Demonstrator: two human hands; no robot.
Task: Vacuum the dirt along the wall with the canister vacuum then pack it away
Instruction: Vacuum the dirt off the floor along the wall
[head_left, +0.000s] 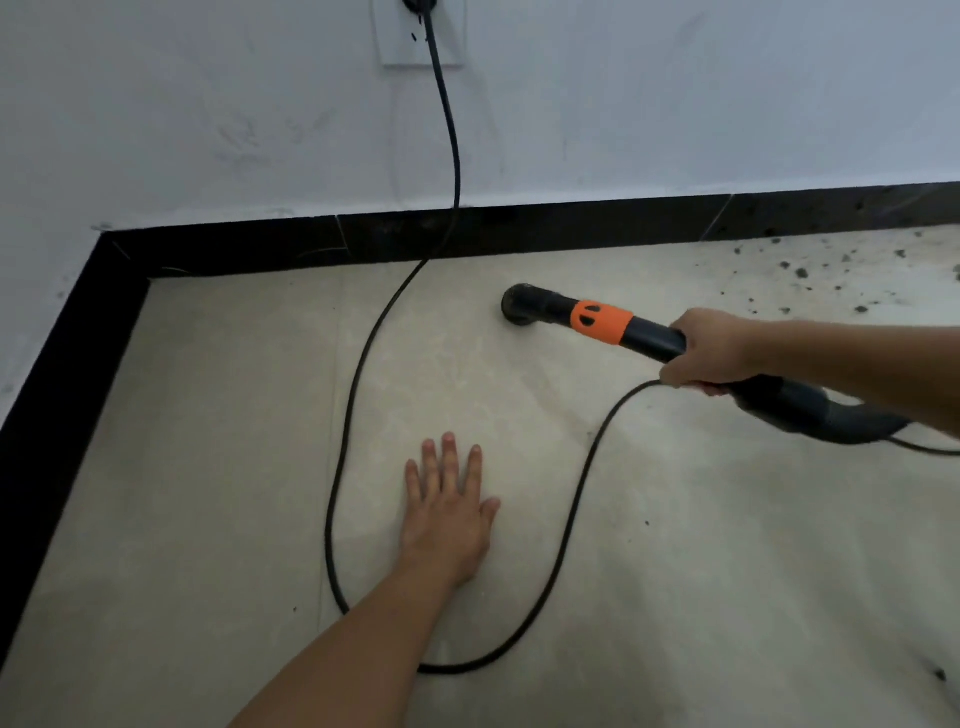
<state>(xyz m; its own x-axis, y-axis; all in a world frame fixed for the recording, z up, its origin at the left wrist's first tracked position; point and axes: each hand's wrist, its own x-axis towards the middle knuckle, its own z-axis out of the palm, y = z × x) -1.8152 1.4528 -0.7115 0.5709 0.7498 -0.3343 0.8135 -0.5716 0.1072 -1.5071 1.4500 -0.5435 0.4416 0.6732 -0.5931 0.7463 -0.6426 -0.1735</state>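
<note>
My right hand (711, 353) grips the black vacuum wand (652, 338) just behind its orange collar (601, 322). The round black nozzle (519, 305) touches the pale floor a short way out from the wall. Dark dirt (810, 275) is scattered along the black baseboard (519, 228) at the upper right, to the right of the nozzle. My left hand (449, 512) rests flat on the floor with its fingers straight, inside the cord's loop. The hose (810, 410) runs off to the right under my forearm. The canister is out of view.
A black power cord (353, 395) hangs from the wall socket (422, 31), drops over the baseboard and loops widely across the floor around my left hand. A room corner lies at the left, where the baseboard turns toward me.
</note>
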